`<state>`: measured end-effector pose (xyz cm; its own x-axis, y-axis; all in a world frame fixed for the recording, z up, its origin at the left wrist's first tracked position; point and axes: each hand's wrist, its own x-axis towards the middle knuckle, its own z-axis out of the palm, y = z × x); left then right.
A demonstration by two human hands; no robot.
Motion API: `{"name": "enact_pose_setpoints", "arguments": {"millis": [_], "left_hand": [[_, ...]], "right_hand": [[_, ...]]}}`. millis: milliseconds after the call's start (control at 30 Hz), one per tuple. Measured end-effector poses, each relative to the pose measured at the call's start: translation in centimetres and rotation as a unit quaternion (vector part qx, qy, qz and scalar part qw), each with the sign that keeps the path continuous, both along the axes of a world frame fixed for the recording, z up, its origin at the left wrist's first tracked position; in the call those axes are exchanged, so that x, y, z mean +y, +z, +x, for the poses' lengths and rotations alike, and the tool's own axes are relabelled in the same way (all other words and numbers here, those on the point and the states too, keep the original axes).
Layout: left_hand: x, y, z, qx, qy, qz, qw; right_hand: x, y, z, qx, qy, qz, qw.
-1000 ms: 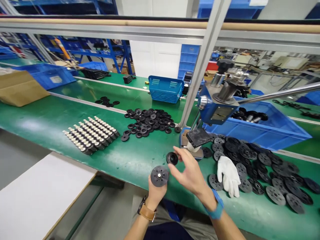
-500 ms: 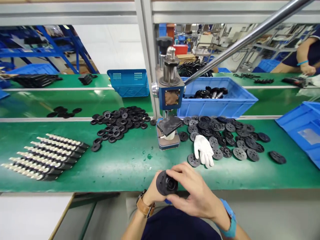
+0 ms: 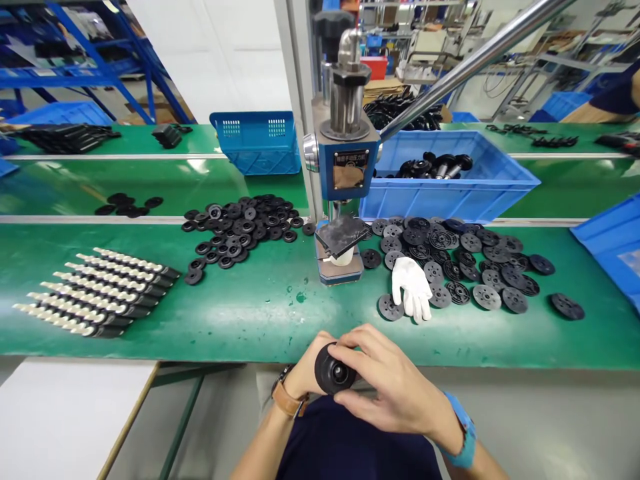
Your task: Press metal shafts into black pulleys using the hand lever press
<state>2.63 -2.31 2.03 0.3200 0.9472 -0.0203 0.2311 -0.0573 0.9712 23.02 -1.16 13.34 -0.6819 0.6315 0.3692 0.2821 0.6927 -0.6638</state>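
Blue bin (image 3: 450, 193) holds black parts; both hands (image 3: 395, 390) grasping black disc (image 3: 334, 377).

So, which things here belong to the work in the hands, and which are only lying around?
In the work:
- left hand and right hand, both gripping the black disc
- small discs, large discs and pins, probably supply
- press, likely

Lying about:
- white glove
- blue basket
- blue bin
- a co-worker's arm, far right
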Motion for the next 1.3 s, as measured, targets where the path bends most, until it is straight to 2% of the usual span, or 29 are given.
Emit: {"name": "enact_pose_setpoints", "arguments": {"millis": [100, 500, 767, 1033, 1300], "left_hand": [[0.1, 0.6, 0.3, 0.02, -0.003, 0.017, 1.0], [-0.2, 1.1, 0.2, 0.046, -0.008, 0.029, 0.998], [-0.2, 0.8, 0.4, 0.048, 0.001, 0.037, 0.998], [-0.2, 1.2, 0.4, 0.04, -0.031, 0.064, 0.997], [-0.2, 0.8, 0.4, 0.053, -0.052, 0.051, 0.996]], "right_hand": [[-0.2, 0.0, 0.1, -0.001, 0.005, 0.006, 1.0], [-0.3, 1.0, -0.2, -0.045, 0.048, 0.0, 0.998], [-0.4, 1.4, -0.2, -0.061, 0.047, 0.002, 0.997], [-0.4, 1.1, -0.4, -0.061, 0.042, 0.002, 0.997], [-0.4, 1.0, -0.4, -0.071, 0.055, -0.005, 0.996]]}}
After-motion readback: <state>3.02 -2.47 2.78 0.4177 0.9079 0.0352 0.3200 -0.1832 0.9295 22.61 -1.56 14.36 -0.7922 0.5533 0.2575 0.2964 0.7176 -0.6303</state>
